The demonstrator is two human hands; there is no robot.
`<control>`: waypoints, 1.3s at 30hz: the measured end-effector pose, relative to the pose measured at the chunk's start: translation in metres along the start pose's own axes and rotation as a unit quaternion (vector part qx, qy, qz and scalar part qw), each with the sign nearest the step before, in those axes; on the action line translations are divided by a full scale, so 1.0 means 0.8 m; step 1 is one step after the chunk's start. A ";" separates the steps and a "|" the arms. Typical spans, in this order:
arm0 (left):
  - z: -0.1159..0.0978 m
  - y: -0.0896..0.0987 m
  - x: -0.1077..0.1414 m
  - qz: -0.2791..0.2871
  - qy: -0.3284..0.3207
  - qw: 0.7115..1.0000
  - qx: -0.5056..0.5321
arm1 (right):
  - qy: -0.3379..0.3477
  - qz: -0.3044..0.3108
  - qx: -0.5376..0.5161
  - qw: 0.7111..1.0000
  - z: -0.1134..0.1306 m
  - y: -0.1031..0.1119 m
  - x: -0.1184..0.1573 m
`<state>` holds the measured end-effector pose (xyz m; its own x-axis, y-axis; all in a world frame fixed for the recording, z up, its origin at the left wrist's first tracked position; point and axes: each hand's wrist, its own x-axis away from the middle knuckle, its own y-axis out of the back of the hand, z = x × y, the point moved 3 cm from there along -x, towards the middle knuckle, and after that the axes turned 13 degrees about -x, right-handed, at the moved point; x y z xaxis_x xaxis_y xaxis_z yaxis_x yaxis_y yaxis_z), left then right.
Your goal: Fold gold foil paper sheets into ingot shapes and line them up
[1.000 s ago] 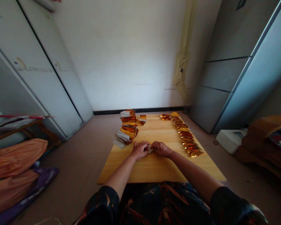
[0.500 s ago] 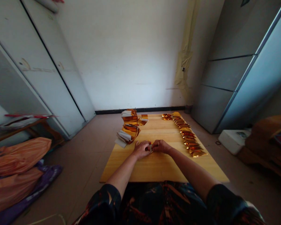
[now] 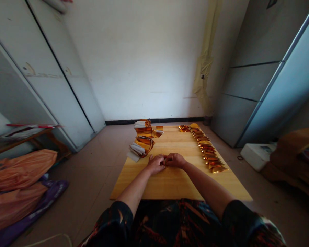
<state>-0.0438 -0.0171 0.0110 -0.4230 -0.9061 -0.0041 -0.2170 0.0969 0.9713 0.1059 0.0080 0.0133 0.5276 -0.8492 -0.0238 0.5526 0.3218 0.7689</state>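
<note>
Over the middle of the wooden table [image 3: 177, 185], my left hand [image 3: 156, 164] and my right hand [image 3: 175, 160] meet with fingers closed around a small piece of folded paper, mostly hidden between the fingertips. Beyond my left hand lie stacks of gold and white paper sheets [image 3: 145, 142], fanned out near the table's left edge. Along the right side runs a row of folded gold foil pieces [image 3: 207, 149], overlapping one another. A small crumpled-looking gold bundle [image 3: 184, 128] sits at the far end beside that row.
Orange and purple bags [image 3: 20, 185] lie at the left, by a low wooden rack [image 3: 41, 135]. A grey fridge [image 3: 244, 103] stands at the right behind a white box [image 3: 254, 156]. The white wall [image 3: 144, 68] is behind the table.
My right hand has moved slightly left, closer against my left hand. The grey-white piece between the fingers, visible before, is now nearly covered.
</note>
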 end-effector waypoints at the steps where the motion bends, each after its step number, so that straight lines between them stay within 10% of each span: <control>1: 0.000 0.000 0.000 0.002 0.002 1.000 0.000 | 0.001 0.003 0.003 1.000 0.000 0.000 0.000; 23: -0.010 0.008 0.008 -0.028 -0.012 1.000 0.002 | -0.002 -0.125 -0.125 0.984 -0.024 0.005 0.007; 39: -0.015 0.004 0.005 -0.064 0.023 0.997 -0.028 | -0.028 -0.096 0.064 0.993 0.015 0.004 0.016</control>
<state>-0.0352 -0.0255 0.0168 -0.3542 -0.9276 -0.1186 -0.2161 -0.0422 0.9755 0.1068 -0.0071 0.0229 0.3823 -0.9127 -0.1442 0.5510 0.0999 0.8285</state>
